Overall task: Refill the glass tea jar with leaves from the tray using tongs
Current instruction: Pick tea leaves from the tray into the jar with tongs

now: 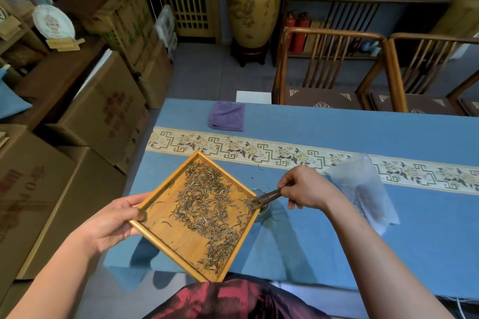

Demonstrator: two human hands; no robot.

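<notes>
My left hand (pixel 118 217) grips the left corner of a square bamboo tray (pixel 181 238) and holds it up above the blue table's near left part. Dry tea leaves (pixel 207 207) lie scattered across the tray. My right hand (pixel 305 189) pinches dark wooden tongs (pixel 267 197), whose tips touch leaves at the tray's right corner. Just beyond that corner, the rim of the glass tea jar (pixel 263 211) shows on the table, mostly hidden by the tray and tongs.
A clear plastic bag (pixel 363 189) with some leaves lies right of my hand. A folded purple cloth (pixel 227 116) sits at the table's far left. A patterned runner (pixel 285 153) crosses the table. Cardboard boxes (pixel 103 116) stand left; wooden chairs (pixel 329 70) stand behind.
</notes>
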